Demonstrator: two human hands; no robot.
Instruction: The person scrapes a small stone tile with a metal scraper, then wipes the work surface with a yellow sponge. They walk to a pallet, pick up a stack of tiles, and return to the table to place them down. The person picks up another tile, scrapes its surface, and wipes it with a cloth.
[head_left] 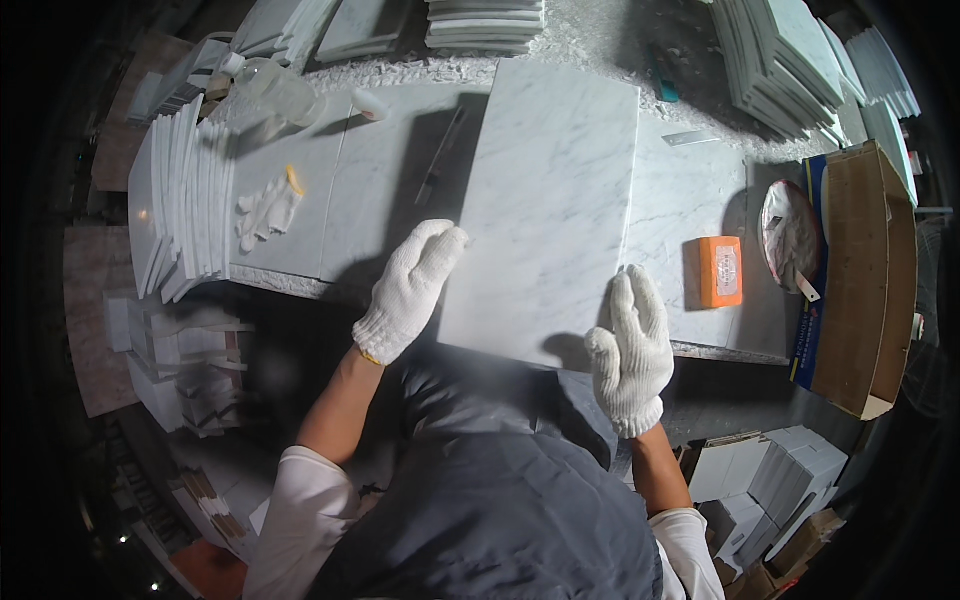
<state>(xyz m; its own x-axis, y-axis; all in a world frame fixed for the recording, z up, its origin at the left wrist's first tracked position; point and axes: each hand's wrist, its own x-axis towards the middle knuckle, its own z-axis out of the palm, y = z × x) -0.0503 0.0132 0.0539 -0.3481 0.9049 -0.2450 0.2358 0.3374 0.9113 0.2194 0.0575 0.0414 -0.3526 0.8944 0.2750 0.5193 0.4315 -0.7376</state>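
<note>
A large rectangular marble tile [555,200], white with grey veins, lies lengthwise before me, its near end reaching past the bench edge. My left hand [410,290], in a white knit glove, is at the tile's left edge with its fingertips against it; the thumb is hidden. My right hand [632,350], gloved alike, holds the right edge near the close corner, fingers stretched along the side and thumb toward the tile's face. Blur softens the tile's near edge. To the right, an orange box-shaped block [720,272] sits on the marble-topped bench [680,195].
Upright thin tiles [185,200] lean at left beside a loose glove [268,212] and a clear plastic jug [270,92]. Tile stacks [775,65] line the far side. At right are a bowl of white powder or paste [788,235] and a cardboard box [865,280].
</note>
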